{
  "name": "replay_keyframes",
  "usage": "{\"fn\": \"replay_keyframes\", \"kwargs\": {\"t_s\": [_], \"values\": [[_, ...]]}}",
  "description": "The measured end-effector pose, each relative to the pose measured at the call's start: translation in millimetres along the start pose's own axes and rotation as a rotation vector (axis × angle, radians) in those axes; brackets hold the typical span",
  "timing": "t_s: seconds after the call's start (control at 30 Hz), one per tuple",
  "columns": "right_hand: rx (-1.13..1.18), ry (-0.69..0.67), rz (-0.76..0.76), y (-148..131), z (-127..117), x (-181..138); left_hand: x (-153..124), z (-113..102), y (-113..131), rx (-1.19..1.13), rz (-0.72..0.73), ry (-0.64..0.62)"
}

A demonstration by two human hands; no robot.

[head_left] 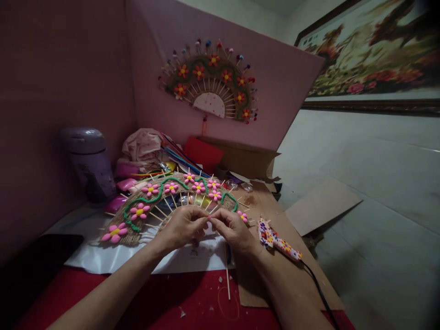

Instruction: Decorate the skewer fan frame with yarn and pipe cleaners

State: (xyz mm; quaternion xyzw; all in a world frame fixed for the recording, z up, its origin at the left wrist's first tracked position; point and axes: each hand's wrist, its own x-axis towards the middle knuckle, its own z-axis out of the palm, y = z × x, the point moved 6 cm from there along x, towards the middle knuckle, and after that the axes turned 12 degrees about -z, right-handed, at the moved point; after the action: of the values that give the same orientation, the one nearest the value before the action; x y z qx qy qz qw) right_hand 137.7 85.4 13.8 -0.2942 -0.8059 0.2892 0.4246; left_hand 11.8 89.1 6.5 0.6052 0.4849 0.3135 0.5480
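My left hand [182,225] and my right hand [234,228] meet fingertip to fingertip, thumbs and forefingers pinched together. A tiny pinkish spot shows between the tips, too small to name. Just behind them lies a fan-shaped craft piece [158,201] of thin wooden sticks wound with brown twine. Pink flowers with yellow centres [139,211] and a wavy green strand [161,189] decorate its band. My hands cover part of the fan's lower right side. A loose thin wooden stick [227,275] points toward me below my right hand.
A flower-patterned glue gun [278,240] with a black cord lies on cardboard [254,284] at right. At left stands a purple bottle [90,167]. Coloured strips [182,156] and cloth [142,146] are piled behind. A finished fan [209,78] hangs on the pink panel.
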Motion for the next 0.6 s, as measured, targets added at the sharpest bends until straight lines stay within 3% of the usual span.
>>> {"fn": "replay_keyframes", "kwargs": {"t_s": [0.2,0.6], "values": [[0.112,-0.003,0.096,10,5,-2,7,1,-12,-0.077,-0.100,-0.005],[-0.093,0.158,0.049,8,12,-6,2,2,-11,-0.040,0.022,0.160]]}}
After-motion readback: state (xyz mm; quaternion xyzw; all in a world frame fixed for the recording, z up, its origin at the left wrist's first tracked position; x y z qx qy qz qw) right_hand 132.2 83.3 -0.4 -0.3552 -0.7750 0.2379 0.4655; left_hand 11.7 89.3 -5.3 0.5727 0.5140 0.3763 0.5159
